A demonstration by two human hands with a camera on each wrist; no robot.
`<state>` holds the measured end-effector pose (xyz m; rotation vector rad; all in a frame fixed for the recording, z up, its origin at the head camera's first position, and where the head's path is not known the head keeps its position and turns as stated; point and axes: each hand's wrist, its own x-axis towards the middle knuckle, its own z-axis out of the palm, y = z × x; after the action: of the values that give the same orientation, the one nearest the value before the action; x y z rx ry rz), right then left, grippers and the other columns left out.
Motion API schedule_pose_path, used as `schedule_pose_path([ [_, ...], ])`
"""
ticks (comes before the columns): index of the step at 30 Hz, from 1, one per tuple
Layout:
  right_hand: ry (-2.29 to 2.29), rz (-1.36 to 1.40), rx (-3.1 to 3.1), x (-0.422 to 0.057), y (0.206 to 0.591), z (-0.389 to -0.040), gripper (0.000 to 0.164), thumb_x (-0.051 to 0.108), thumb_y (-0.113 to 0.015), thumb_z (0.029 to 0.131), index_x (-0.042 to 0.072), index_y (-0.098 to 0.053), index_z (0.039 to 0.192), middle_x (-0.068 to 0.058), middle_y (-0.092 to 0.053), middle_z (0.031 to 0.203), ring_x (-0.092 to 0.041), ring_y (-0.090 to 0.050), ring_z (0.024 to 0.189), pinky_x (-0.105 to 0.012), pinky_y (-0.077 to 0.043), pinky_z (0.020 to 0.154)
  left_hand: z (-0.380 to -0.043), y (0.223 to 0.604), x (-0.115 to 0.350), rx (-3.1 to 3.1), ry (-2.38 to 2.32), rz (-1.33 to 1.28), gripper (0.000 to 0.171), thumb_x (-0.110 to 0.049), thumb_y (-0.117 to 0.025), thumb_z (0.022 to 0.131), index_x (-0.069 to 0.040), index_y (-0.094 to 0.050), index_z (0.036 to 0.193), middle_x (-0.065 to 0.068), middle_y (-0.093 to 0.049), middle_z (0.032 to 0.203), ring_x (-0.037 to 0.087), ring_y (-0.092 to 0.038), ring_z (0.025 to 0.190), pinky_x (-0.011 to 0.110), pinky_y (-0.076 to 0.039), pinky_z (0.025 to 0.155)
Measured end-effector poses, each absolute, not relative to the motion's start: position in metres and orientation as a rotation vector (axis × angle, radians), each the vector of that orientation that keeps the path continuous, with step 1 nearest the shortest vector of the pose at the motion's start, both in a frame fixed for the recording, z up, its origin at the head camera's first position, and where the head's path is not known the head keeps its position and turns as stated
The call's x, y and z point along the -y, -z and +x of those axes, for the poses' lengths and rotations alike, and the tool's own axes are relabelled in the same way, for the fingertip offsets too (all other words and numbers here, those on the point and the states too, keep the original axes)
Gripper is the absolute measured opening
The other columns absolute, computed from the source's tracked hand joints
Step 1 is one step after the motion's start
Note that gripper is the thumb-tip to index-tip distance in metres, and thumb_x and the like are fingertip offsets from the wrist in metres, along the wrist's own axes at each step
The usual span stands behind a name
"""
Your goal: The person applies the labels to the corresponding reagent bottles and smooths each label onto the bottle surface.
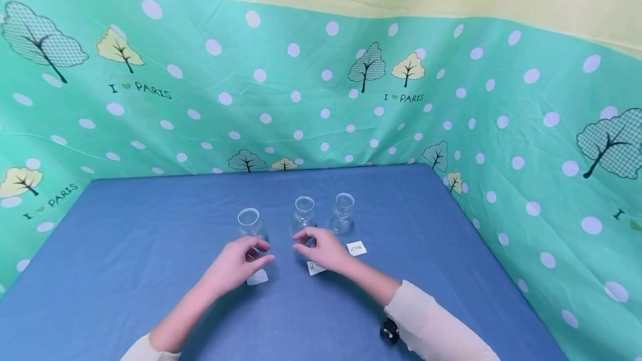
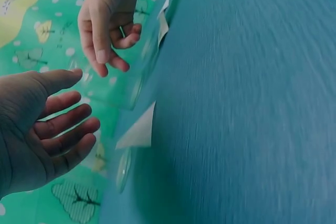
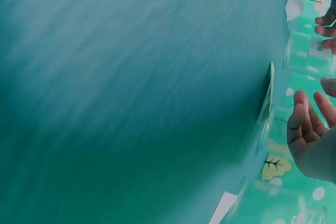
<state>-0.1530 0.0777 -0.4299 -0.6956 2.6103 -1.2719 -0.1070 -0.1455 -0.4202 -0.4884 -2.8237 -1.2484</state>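
Three clear glass jars stand on the blue table: a left jar (image 1: 249, 222), a middle jar (image 1: 304, 213) and a right jar (image 1: 343, 214). My left hand (image 1: 236, 266) hovers in front of the left jar with relaxed fingers and nothing in them; the left wrist view shows its palm and spread fingers (image 2: 68, 129). My right hand (image 1: 323, 249) is in front of the middle jar, fingers loosely bent and holding nothing. White paper labels lie before the jars: a left label (image 1: 258, 277), a middle label (image 1: 315, 268) partly under my right hand in view, and a right label (image 1: 356, 248) with handwriting.
A blue cloth covers the table (image 1: 150, 227). Behind it and along the right side hangs a green dotted curtain (image 1: 281, 93) with trees printed on it. A small black object (image 1: 389, 331) sits by my right sleeve.
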Motion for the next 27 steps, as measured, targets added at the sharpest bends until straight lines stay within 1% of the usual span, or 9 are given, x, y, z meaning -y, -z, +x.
schedule_pose_path([
  [6,1.246,-0.705,-2.611,-0.096,0.429,-0.151,0.022,0.019,-0.065,0.087,0.006,-0.067,0.105,-0.003,-0.068,0.09,-0.011,-0.053,0.062,-0.019,-0.044,0.057,-0.11,0.426,0.129,2.805,1.234,-0.612,0.023,-0.025,-0.071,0.082,-0.007,-0.068,0.096,0.006,-0.067,0.091,0.007,-0.062,0.074,0.021,-0.051,0.067],
  [16,1.134,-0.764,-2.64,-0.123,0.432,-0.15,0.022,0.019,-0.069,0.084,0.006,-0.068,0.101,-0.003,-0.067,0.088,-0.009,-0.054,0.066,-0.019,-0.045,0.06,-0.112,0.431,0.099,2.86,1.205,-0.629,0.024,-0.024,-0.072,0.08,-0.007,-0.067,0.096,0.004,-0.067,0.093,0.012,-0.062,0.075,0.022,-0.049,0.067],
  [23,1.008,-0.846,-2.632,-0.136,0.434,-0.149,0.024,0.02,-0.071,0.082,0.008,-0.067,0.103,-0.005,-0.066,0.092,-0.004,-0.052,0.06,-0.017,-0.044,0.056,-0.111,0.44,0.079,2.866,1.109,-0.668,0.024,-0.023,-0.075,0.077,-0.009,-0.067,0.093,0.002,-0.065,0.086,0.011,-0.055,0.07,0.023,-0.044,0.063],
  [27,0.923,-0.907,-2.665,-0.139,0.436,-0.149,0.026,0.02,-0.073,0.08,0.008,-0.067,0.102,-0.004,-0.064,0.09,-0.005,-0.051,0.063,-0.016,-0.043,0.058,-0.111,0.444,0.072,2.874,1.021,-0.676,0.024,-0.024,-0.077,0.074,-0.009,-0.066,0.09,-0.001,-0.062,0.082,0.011,-0.053,0.071,0.026,-0.044,0.064],
])
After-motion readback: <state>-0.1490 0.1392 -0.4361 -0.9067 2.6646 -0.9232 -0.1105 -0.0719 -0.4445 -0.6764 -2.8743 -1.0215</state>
